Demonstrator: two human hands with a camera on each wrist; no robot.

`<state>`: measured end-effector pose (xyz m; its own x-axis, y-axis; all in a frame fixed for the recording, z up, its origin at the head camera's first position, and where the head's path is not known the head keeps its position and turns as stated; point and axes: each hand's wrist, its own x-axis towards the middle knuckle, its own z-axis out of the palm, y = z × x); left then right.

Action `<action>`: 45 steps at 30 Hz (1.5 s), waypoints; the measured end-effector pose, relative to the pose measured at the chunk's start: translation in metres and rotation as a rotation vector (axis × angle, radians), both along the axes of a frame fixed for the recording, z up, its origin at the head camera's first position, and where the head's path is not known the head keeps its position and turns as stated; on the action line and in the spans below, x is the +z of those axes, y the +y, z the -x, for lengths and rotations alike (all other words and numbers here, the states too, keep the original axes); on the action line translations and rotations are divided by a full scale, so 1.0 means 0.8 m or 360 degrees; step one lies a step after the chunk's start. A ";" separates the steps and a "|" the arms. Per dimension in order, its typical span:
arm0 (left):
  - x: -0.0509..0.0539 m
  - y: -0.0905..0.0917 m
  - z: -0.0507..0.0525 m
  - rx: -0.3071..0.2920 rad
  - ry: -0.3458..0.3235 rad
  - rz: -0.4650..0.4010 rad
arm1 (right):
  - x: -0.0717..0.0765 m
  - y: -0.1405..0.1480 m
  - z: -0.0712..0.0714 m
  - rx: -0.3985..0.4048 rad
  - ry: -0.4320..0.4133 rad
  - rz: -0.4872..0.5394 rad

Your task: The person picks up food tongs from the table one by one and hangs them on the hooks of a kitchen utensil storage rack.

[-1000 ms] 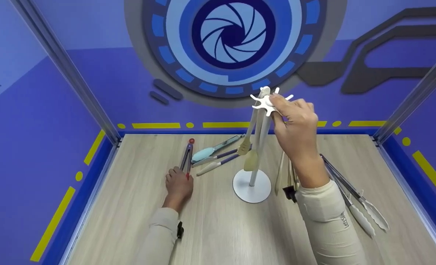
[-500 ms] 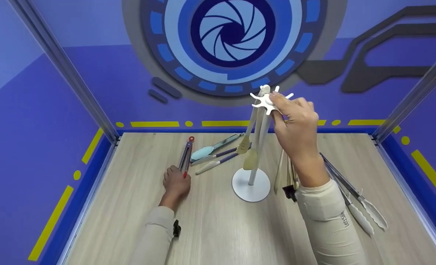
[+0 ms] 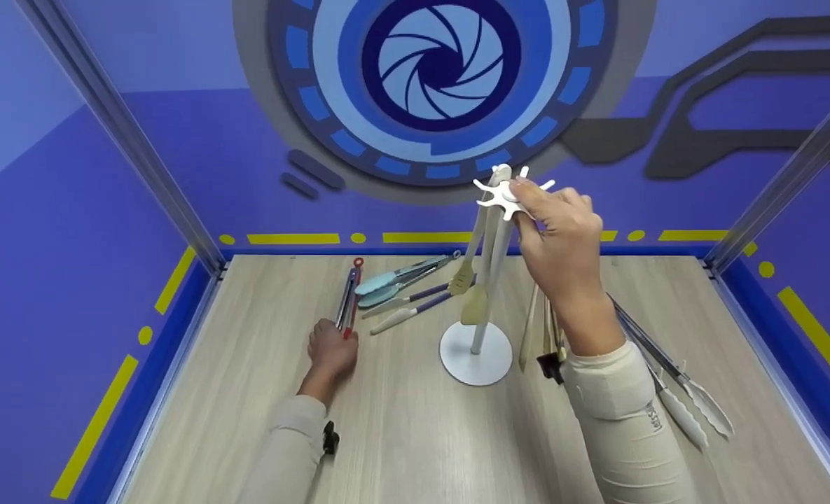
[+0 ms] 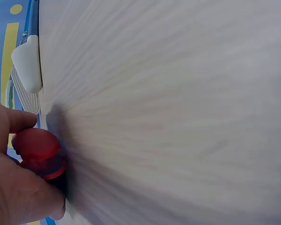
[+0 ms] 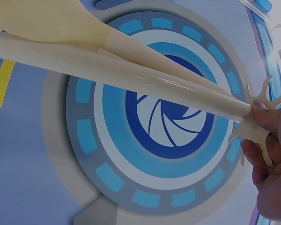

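In the head view my left hand (image 3: 333,351) grips red-and-metal tongs (image 3: 349,294) low on the table, at the end nearer me. A red tip (image 4: 37,144) of these tongs lies between thumb and fingers in the left wrist view. My right hand (image 3: 565,241) pinches the white hooked top (image 3: 504,199) of a utensil stand, whose round base (image 3: 476,365) stands on the table. From its hooks hang a slotted turner (image 3: 461,278) and a pale yellowish spatula (image 3: 473,308). The stand's pole (image 5: 145,77) runs from my right fingertips across the right wrist view.
Light-blue tongs (image 3: 381,283) and white-tipped tongs with dark blue handles (image 3: 402,318) lie left of the stand. Long metal tongs (image 3: 705,406) with pale tips lie at the right. Beige utensils (image 3: 531,329) are partly hidden by the right arm. Blue walls enclose the table (image 3: 400,434).
My left hand has shifted slightly left with the red tongs, whose arms look closer together. The light-blue tongs have shifted left and both their heads now show. The right hand stays at the stand's top.
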<state>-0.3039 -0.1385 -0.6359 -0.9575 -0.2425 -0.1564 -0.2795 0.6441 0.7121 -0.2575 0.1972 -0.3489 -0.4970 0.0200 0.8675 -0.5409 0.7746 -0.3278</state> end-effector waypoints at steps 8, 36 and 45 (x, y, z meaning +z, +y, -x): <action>0.001 -0.014 -0.005 0.0109 0.0007 -0.0288 | -0.001 -0.004 -0.001 0.0005 -0.0009 -0.0023; 0.054 0.002 -0.022 -0.0058 0.0632 -0.0661 | -0.003 -0.002 -0.001 0.0013 0.0007 -0.0005; 0.080 0.018 -0.028 -0.0177 0.0679 -0.0595 | -0.002 0.000 -0.001 -0.0002 0.0000 0.0004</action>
